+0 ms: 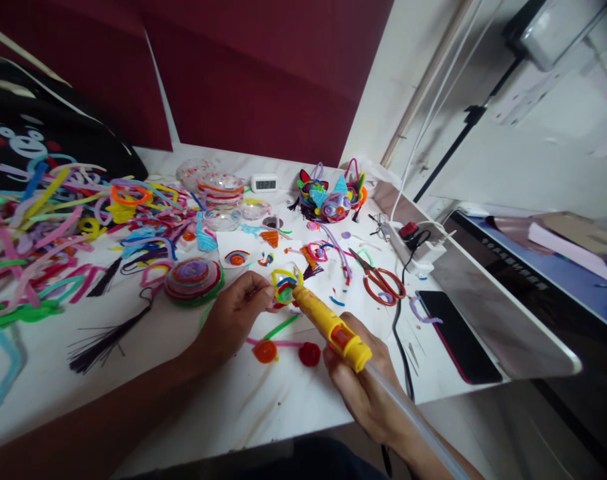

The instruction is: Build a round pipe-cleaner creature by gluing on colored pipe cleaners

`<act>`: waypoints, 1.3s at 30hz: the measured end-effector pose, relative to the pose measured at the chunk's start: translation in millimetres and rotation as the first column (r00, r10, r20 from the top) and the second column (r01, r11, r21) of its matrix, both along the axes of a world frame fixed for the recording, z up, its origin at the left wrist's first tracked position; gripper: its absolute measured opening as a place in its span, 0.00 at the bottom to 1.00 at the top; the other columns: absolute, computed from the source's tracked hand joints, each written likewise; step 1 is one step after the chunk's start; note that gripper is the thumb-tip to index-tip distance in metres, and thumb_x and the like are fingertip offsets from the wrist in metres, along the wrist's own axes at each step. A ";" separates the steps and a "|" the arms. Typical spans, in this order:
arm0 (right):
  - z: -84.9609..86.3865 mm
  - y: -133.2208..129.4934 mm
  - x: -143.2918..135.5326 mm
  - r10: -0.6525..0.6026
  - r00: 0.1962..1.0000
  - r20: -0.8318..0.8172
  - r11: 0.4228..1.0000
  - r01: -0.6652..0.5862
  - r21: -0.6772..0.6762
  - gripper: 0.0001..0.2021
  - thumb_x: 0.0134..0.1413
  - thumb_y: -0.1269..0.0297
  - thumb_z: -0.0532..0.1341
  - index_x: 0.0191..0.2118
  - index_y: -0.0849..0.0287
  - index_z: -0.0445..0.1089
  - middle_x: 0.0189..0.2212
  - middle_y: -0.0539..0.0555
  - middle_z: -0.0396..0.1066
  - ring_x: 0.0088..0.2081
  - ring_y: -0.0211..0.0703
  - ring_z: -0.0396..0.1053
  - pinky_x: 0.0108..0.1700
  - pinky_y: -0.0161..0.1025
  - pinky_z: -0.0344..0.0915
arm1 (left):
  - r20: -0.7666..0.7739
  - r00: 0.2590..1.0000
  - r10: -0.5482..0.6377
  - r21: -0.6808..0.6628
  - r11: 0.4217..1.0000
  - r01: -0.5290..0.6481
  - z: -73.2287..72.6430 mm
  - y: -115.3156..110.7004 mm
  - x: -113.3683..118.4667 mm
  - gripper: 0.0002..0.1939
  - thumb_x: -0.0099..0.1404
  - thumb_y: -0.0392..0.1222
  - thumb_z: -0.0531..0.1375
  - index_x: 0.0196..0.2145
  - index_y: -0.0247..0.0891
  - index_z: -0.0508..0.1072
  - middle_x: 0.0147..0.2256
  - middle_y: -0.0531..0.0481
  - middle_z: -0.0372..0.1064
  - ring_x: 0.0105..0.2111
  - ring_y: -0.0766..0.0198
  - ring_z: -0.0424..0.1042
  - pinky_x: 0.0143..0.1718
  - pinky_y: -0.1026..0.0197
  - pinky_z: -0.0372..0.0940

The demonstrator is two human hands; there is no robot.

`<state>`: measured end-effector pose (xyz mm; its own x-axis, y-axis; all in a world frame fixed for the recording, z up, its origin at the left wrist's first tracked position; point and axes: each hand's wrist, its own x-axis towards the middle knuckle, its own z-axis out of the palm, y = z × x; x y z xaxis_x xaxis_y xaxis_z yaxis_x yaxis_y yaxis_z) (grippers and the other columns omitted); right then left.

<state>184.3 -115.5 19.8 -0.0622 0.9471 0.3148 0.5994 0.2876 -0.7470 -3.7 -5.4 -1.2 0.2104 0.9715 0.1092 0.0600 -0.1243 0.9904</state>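
Note:
My right hand [358, 373] is closed around a yellow hot glue gun [328, 323] with a clear glue stick coming out of its rear end. The gun's nozzle meets a small pipe-cleaner piece [286, 288] with a yellow rim and blue, red and green coils. My left hand [240, 303] pinches that piece at its left edge. Just below lie an orange pipe-cleaner coil [265, 351] and a dark red one [310, 354], near pink and green stems. A round striped pipe-cleaner disc [193, 279] rests left of my left hand.
Orange-handled scissors [383, 283] and a phone [458, 337] lie to the right, with a black cable between them. Loose pipe cleaners [48, 233] heap up at the left. Finished-looking colourful pieces [333, 197], clear domes [223, 219] and a small digital clock [264, 183] stand behind.

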 end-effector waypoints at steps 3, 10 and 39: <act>-2.1 -0.4 1.0 -0.021 0.999 -0.039 1.000 0.021 -0.003 0.06 0.54 0.73 0.54 0.32 0.55 0.56 0.28 0.48 0.61 0.26 0.38 0.63 0.28 0.36 0.57 | 0.006 1.000 -0.015 0.005 1.000 0.015 0.3 0.3 0.0 0.08 0.61 0.45 0.60 0.26 0.42 0.69 0.25 0.54 0.67 0.27 0.63 0.66 0.31 0.61 0.61; -0.8 -3.5 4.9 -0.013 0.999 -0.047 1.000 0.013 0.003 0.04 0.57 0.71 0.54 0.35 0.54 0.61 0.30 0.50 0.65 0.30 0.41 0.67 0.30 0.38 0.63 | 0.020 1.000 0.004 -0.024 1.000 -0.004 2.4 -0.4 0.7 0.08 0.60 0.45 0.61 0.26 0.42 0.69 0.24 0.55 0.67 0.28 0.63 0.68 0.31 0.61 0.63; 12.5 67.5 25.1 0.260 0.660 0.705 0.955 -0.285 -0.086 0.06 0.60 0.70 0.58 0.37 0.62 0.73 0.36 0.57 0.71 0.40 0.47 0.65 0.43 0.43 0.60 | 0.317 0.937 0.143 -0.239 0.969 -0.067 9.8 5.8 7.3 0.10 0.50 0.43 0.67 0.24 0.37 0.69 0.27 0.54 0.65 0.29 0.66 0.67 0.29 0.64 0.70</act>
<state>209.4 -48.1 32.4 -0.5294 0.8429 0.0960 0.8331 0.5379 -0.1287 3.6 0.4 8.7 0.0950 0.9933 -0.0656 -0.2738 0.0894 0.9576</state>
